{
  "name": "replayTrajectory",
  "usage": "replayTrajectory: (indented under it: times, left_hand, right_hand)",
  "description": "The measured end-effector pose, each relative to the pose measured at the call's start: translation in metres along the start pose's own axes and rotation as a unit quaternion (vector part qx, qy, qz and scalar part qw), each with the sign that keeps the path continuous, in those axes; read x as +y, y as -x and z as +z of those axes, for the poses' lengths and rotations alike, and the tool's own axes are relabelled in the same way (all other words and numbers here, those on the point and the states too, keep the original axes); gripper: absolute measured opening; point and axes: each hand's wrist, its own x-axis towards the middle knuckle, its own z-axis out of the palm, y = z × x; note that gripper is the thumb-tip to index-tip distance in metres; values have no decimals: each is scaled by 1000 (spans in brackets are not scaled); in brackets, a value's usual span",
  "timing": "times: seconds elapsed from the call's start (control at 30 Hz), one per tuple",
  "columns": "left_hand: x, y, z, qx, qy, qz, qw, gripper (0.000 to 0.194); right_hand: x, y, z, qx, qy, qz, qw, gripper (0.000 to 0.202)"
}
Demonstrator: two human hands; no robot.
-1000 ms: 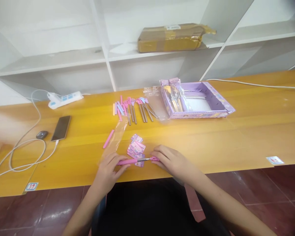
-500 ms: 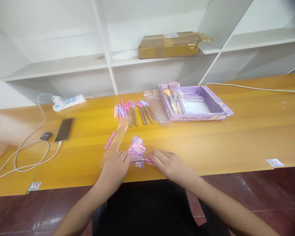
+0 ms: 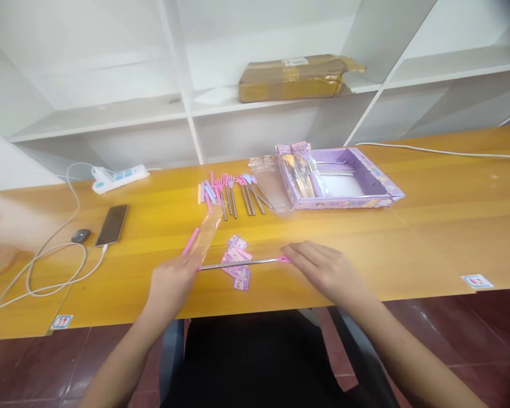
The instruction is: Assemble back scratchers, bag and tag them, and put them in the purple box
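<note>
A telescopic back scratcher (image 3: 238,264) is stretched out between my hands, its metal rod bare along the middle. My left hand (image 3: 173,283) is closed round its left end, where a bit of pink shows. At the other end, my right hand (image 3: 321,269) grips the pink head, mostly hidden by the fingers. Printed cards (image 3: 239,255) lie under the rod. Just beyond my left hand are a pink handle tube (image 3: 191,241) and a clear plastic sleeve (image 3: 207,232). Several back scratchers with metal rods (image 3: 246,195) and coloured handle tubes (image 3: 207,191) lie farther back.
A purple display box (image 3: 352,201) holds bagged back scratchers (image 3: 300,173) at the back. To the left are a phone (image 3: 113,225), a mouse (image 3: 80,235), white cables and a power strip (image 3: 121,178). A taped cardboard box (image 3: 293,79) sits on the shelf.
My hands have moved apart, left hand leftward and right hand rightward. The back scratcher between them has lengthened, with much more of the metal rod showing.
</note>
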Motion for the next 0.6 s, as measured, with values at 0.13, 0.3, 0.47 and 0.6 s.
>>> replayTrajectory:
  times: [0.13,0.3,0.47,0.6]
  left_hand:
    - [-42,13,-12,22,-58,19,998,29]
    - [-99,41,-24,62,-119,-17,991,37]
    - [-119,63,-26,68,-97,-57,991,39]
    - [-112,63,-22,61,-76,-38,995,39]
  right_hand:
    - [51,42,-13,45,22,32,998,23]
    - [109,106,-42,45,117,192,973,21]
    - [126,141,-62,80,177,278,941,27]
    - [116,142,-60,56,178,271,944,23]
